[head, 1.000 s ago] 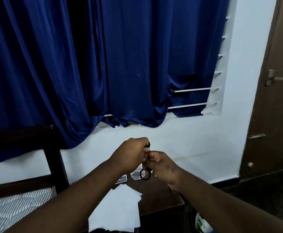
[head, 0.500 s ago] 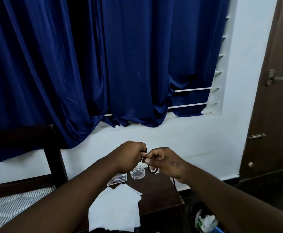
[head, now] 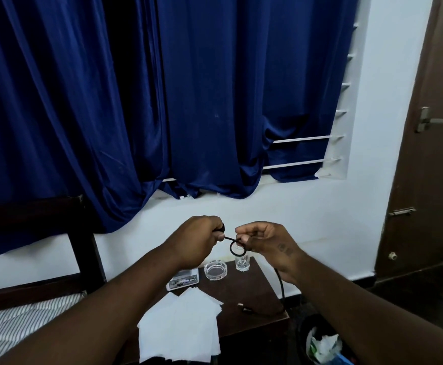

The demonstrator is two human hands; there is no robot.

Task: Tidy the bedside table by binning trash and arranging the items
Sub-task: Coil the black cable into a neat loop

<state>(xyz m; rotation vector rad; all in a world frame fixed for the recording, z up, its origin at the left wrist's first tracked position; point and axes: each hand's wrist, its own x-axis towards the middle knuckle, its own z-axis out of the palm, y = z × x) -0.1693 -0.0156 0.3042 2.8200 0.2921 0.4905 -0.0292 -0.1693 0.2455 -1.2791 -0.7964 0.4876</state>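
Note:
Both hands are raised above the dark wooden bedside table (head: 252,293). My left hand (head: 198,242) is closed around one end of a black cable (head: 234,246). My right hand (head: 263,241) pinches the same cable, which forms a small loop between the two hands. The rest of the cable hangs down under my right wrist to the table's right edge, where its plug (head: 246,309) lies. On the table stand a glass ashtray (head: 215,270), a small drinking glass (head: 242,262), a small box (head: 183,280) and several white tissues (head: 180,325).
A dark bin (head: 320,343) holding crumpled white trash stands on the floor right of the table. A bed with a striped mattress (head: 17,320) and dark headboard is at the left. Blue curtains (head: 162,101) hang above; a brown door (head: 430,154) is at the right.
My hands have drawn slightly apart, and the cable loop between them is now wider and clearly visible. The view has tilted down a little, showing more of the table and bin.

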